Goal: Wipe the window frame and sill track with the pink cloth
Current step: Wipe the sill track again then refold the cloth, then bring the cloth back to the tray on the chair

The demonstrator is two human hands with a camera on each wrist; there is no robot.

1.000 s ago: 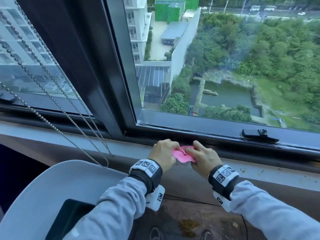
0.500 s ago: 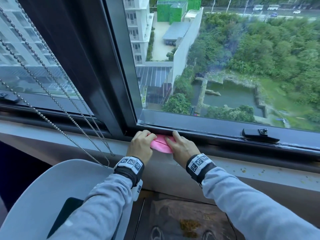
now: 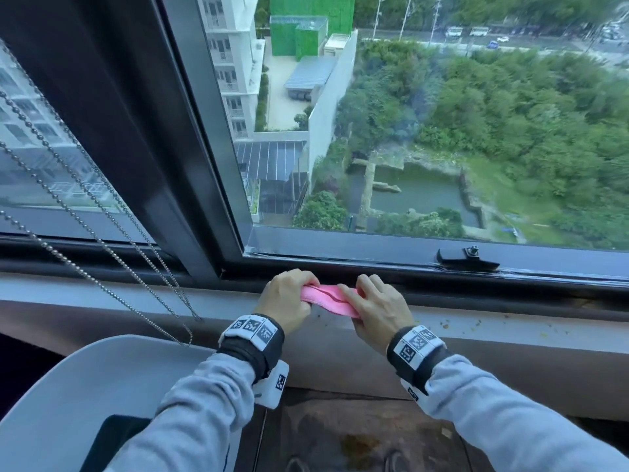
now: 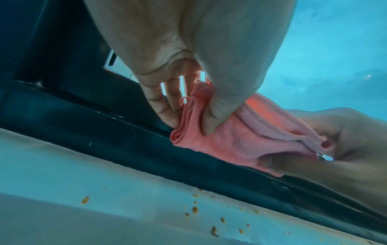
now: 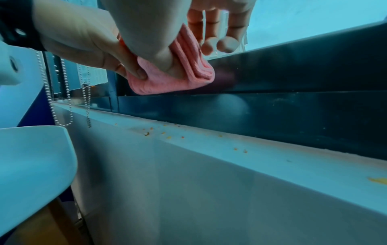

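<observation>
The folded pink cloth (image 3: 326,298) is held between both hands just in front of the dark sill track (image 3: 476,287), right of the frame's upright post (image 3: 190,185). My left hand (image 3: 287,298) pinches its left end, thumb on top, as the left wrist view shows on the cloth (image 4: 220,140). My right hand (image 3: 377,308) pinches the right end. In the right wrist view the cloth (image 5: 167,82) hangs before the dark lower rail (image 5: 293,74). Whether it touches the track I cannot tell.
The pale sill ledge (image 3: 510,332) carries orange crumbs (image 4: 194,209). A black window latch (image 3: 468,258) sits on the bottom rail to the right. Bead chains (image 3: 112,253) hang at the left. A white chair (image 3: 68,403) stands below the left arm.
Both hands carried the cloth from the sill ledge up to the dark track, then eased slightly back. The cloth is now drawn out longer between them.
</observation>
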